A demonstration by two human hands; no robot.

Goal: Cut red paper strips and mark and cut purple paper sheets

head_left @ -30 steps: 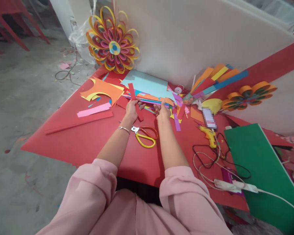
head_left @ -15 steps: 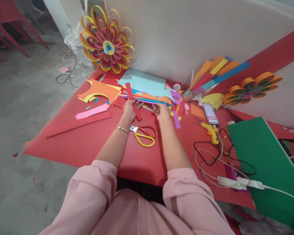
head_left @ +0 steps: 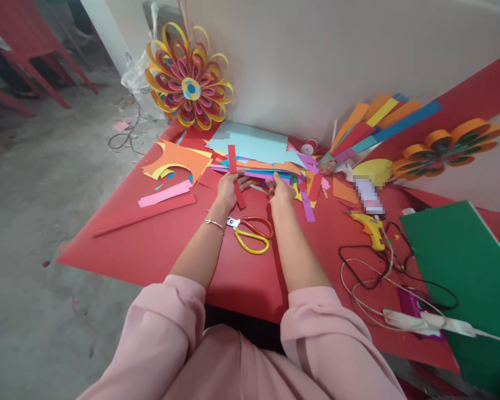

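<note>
My left hand is closed on a red paper strip, which stands up nearly upright between thumb and fingers; its other fingers reach to the paper pile. My right hand pinches the near edge of a stack of coloured paper sheets, thumb above and fingers partly under it. Blue, purple and orange edges show in the stack, and a light blue sheet lies behind it. Scissors with one red and one yellow handle rest on the red table between my forearms.
Orange and yellow cut paper and pink strips lie left. A paper flower leans at the back. To the right are a yellow glue gun, tangled cables, a power strip and a green board.
The view has shifted slightly, so the table sits further right and lower. The red strip in my left hand has turned more upright. My right hand stays at the stack's edge.
</note>
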